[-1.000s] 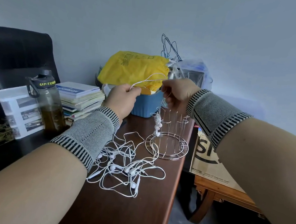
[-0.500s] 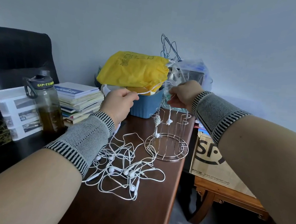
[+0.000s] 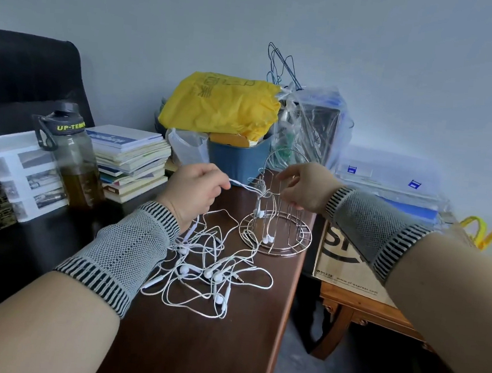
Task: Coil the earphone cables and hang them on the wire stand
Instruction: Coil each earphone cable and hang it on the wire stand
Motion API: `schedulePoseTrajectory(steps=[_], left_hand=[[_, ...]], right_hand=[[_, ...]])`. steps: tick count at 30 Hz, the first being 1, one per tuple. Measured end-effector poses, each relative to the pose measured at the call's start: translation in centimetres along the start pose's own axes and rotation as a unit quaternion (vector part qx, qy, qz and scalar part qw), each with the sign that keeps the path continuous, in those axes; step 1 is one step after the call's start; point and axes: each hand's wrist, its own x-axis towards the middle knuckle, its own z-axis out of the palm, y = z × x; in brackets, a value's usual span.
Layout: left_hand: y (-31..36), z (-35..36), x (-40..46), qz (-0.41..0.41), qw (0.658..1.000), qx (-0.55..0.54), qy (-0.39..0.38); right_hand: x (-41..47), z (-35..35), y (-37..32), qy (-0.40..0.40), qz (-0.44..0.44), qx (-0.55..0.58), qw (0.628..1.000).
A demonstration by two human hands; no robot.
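Note:
A round wire stand (image 3: 302,242) stands near the right edge of the dark wooden desk (image 3: 193,346). One white earphone cable (image 3: 261,189) is bunched on a left upright of the stand, its earbuds (image 3: 268,238) dangling down to the base ring. My left hand (image 3: 196,190) pinches a short end of that cable just left of the stand. Over the stand's top hovers my right hand (image 3: 302,185), fingers loosely spread, with no cable visible in it. A tangle of several white earphones (image 3: 206,269) lies on the desk under my left wrist.
Behind the stand sit a blue bin (image 3: 235,161), a yellow bag (image 3: 222,106) and a clear plastic bag (image 3: 307,126). A dark bottle (image 3: 75,164) and a book stack (image 3: 130,160) stand at left. A cardboard box (image 3: 345,262) rests on a low wooden table right of the desk.
Both hands came down from in front of the yellow bag to the stand. The cable stretched between them now hangs on the stand, and my right hand has let go.

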Motion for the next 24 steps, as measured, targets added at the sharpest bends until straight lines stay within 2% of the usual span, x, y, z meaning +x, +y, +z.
schedulePoseTrajectory(steps=[3,7,10,14,16,19,21,24], left_hand=[[-1.4,0.5,-1.0,-0.018,1.000,0.021,-0.006],[-2.9,1.1,-2.2,-0.036,0.997,0.066,-0.023],[-3.9,1.7,-3.3,-0.015,0.982,0.176,-0.073],[-5.5,2.6,-4.4,0.026,0.944,0.305,-0.122],[-6.0,3.1,-4.9,0.042,0.934,0.330,-0.129],[-6.0,3.6,-5.7,0.052,0.929,0.336,-0.145],[-5.9,3.3,-6.2,0.056,0.924,0.347,-0.148],[-6.2,1.9,-6.8,0.061,0.912,0.378,-0.144]], right_hand=[[-0.1,2.4,1.2,0.010,-0.001,0.021,1.000],[1.3,3.7,2.3,0.063,0.023,0.069,0.995],[1.9,3.8,3.0,0.067,0.049,0.107,0.991],[-0.2,4.0,3.3,0.138,-0.006,0.106,0.985],[-2.7,4.8,2.9,0.094,-0.042,0.116,0.988],[-5.9,7.0,2.5,-0.026,-0.086,0.051,0.995],[-7.1,7.7,3.0,-0.033,-0.104,0.003,0.994],[-8.0,7.8,4.0,-0.014,-0.082,-0.010,0.996]])
